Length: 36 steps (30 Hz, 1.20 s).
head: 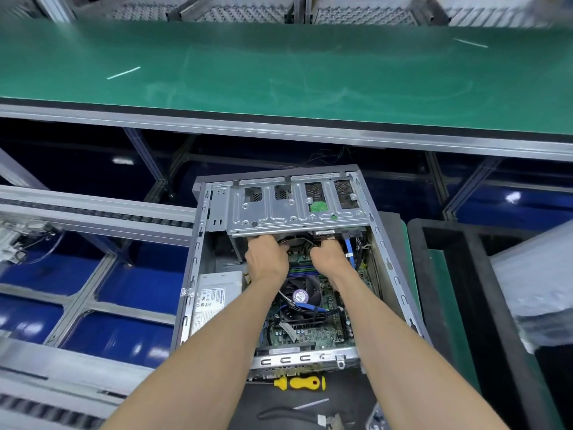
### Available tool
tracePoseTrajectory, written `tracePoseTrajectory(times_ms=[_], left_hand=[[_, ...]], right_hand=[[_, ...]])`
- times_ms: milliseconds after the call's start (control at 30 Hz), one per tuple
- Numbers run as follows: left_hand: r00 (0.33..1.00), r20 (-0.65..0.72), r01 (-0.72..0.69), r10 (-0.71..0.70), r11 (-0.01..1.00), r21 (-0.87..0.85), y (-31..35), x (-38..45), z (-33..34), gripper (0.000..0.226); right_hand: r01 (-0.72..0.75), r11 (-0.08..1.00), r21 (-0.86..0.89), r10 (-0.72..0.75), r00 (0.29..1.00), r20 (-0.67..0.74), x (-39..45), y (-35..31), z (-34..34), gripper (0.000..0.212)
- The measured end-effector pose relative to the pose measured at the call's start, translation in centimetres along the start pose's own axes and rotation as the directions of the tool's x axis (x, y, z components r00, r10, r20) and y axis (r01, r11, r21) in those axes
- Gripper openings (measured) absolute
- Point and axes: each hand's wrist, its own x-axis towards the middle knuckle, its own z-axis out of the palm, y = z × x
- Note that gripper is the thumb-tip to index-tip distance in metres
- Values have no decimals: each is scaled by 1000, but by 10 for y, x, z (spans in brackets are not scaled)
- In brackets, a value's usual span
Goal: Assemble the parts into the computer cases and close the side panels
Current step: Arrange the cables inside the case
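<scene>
Metal drive cage (pixel 296 209) is being gripped along its near edge by both hands, left (pixel 267 259) and right (pixel 331 256), fingers curling underneath, inside the open case (pixel 389 262).

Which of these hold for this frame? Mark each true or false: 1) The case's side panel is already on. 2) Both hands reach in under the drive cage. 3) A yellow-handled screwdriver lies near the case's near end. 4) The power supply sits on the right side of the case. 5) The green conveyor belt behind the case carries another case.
1) False. The computer case is open, with the motherboard in plain view.
2) True. The left hand and right hand both grip at the lower edge of the drive cage.
3) True. The screwdriver lies just below it.
4) False. The power supply is on the left.
5) False. The green belt carries no case.
</scene>
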Motion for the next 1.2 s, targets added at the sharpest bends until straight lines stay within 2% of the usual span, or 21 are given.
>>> tracePoseTrajectory(times_ms=[167,300,400,467,533,600,633,700,733,800,867,967,1000,1133,1200], left_hand=[[999,-35,14,-16,997,-74,1,-6,1,18],[992,97,90,-77,987,-133,6,-5,-5,14],[985,136,126,-103,977,-172,6,-9,-9,24],[986,141,113,-87,975,-191,4,-12,-10,17],[990,127,84,-57,974,-211,2,-16,-12,21],[993,120,36,-10,977,-209,2,-22,-14,24],[992,124,10,15,981,-195,1,-26,-13,20],[992,121,-26,41,992,-125,-3,-32,-10,32],[992,117,-36,45,996,-82,-5,-33,-8,40],[991,116,-66,66,998,-3,-10,-33,-7,37],[980,168,-133,103,974,185,-11,-30,-8,32],[949,293,-242,116,864,442,-8,-21,-14,44],[934,337,-278,116,830,484,-6,-16,-16,45],[854,496,-451,158,699,555,2,3,-34,38],[813,566,-485,135,694,532,4,15,-45,39]], right_hand=[[-5,999,35,5,1000,-5,2,0,2,17],[-11,998,55,12,1000,-19,1,-1,3,24],[-41,997,60,42,999,-19,2,-2,2,21],[-66,996,68,67,998,-10,3,-3,0,18],[-77,993,90,77,997,1,4,-3,0,12],[-100,983,154,101,995,-1,6,-2,0,28],[-103,978,183,105,995,0,7,-2,1,28],[-116,971,207,118,993,2,8,-1,1,21],[-121,968,219,123,992,4,10,1,1,29],[-122,966,229,125,992,1,11,2,1,45],[-102,968,228,109,994,-18,9,1,2,33],[-61,982,178,68,997,-38,5,-1,2,18],[-47,987,151,53,998,-38,4,-1,2,14],[-15,1000,21,16,1000,-10,3,1,2,22],[-6,999,-39,6,1000,1,2,0,2,19]])
